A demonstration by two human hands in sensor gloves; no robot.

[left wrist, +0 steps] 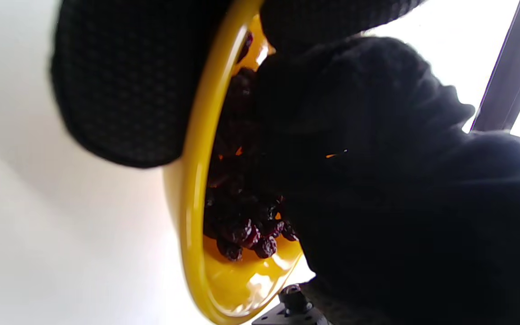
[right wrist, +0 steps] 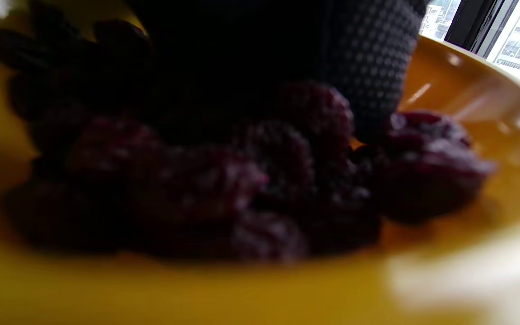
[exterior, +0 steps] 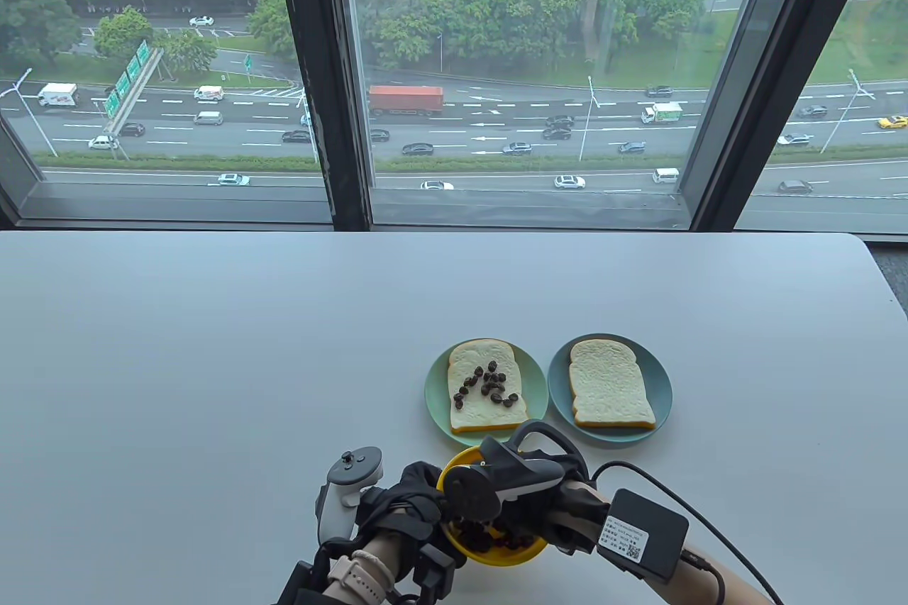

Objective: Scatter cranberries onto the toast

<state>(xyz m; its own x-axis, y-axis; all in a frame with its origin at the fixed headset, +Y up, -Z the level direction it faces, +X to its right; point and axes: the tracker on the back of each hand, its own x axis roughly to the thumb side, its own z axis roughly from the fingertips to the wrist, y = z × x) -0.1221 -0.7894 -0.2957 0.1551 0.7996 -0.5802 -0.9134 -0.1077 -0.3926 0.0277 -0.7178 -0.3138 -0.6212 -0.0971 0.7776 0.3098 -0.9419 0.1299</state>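
A yellow bowl (exterior: 528, 552) of dark red cranberries (exterior: 482, 538) sits at the table's near edge. My left hand (exterior: 424, 494) grips its left rim; the rim (left wrist: 191, 198) and berries (left wrist: 246, 230) show in the left wrist view. My right hand (exterior: 508, 518) reaches into the bowl, and its gloved fingers (right wrist: 370, 63) touch the cranberry pile (right wrist: 242, 189). Whether they pinch any berries is hidden. Behind the bowl, the left toast (exterior: 489, 413) carries several cranberries (exterior: 488, 384) on a green plate (exterior: 434, 389). The right toast (exterior: 610, 385) is plain on a blue-green plate (exterior: 663, 385).
The white table (exterior: 213, 364) runs wide to the left and back, up to a window frame (exterior: 319, 101). A black box with a cable (exterior: 642, 533) is strapped to my right forearm. The table's right corner (exterior: 876, 264) is rounded.
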